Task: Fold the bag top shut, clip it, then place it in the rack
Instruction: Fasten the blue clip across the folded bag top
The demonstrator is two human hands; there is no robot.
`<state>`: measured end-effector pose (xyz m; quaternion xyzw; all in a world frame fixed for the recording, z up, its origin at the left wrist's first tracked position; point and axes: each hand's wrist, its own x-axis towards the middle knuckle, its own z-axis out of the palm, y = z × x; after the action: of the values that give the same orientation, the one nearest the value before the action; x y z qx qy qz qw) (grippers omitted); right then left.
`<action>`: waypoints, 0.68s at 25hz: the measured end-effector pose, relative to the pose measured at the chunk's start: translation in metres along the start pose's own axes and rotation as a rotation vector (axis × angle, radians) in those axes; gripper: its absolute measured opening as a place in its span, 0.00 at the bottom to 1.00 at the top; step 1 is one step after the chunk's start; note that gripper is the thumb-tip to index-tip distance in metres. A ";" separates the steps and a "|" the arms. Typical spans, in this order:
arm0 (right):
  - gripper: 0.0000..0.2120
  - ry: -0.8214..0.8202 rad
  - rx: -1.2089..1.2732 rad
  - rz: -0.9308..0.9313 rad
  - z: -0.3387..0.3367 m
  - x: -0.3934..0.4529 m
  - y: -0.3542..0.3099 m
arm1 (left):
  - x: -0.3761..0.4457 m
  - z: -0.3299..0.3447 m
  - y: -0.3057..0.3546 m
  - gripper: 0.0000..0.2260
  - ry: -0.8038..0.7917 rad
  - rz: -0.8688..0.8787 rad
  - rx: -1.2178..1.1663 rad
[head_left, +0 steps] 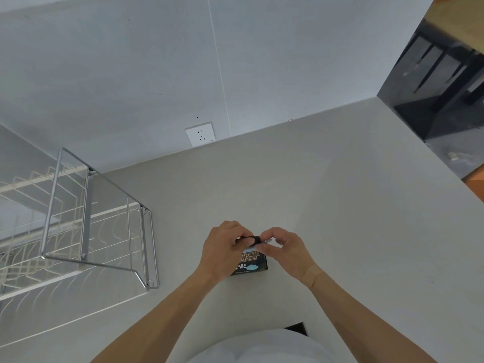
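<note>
Fingers (245,241) on black clip (252,239) atop bag (251,263), print unreadable

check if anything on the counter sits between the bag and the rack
Nothing visible does. The bag stands on the counter under the left hand and right hand, which work a black clip at its top. The counter between it and the rack, off to the left, is bare.
</note>
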<state>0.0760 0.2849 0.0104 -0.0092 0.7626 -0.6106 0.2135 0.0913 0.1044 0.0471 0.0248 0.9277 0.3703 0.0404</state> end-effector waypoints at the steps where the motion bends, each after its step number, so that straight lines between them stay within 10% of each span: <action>1: 0.05 0.002 0.000 -0.001 0.001 -0.001 0.001 | 0.000 -0.001 -0.001 0.04 0.009 -0.011 -0.017; 17: 0.08 0.064 -0.464 -0.127 -0.003 0.003 -0.002 | 0.001 -0.003 -0.007 0.06 -0.005 0.116 0.162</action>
<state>0.0718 0.2860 0.0115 -0.0865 0.8867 -0.4312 0.1428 0.0903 0.0970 0.0448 0.0828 0.9514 0.2959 0.0192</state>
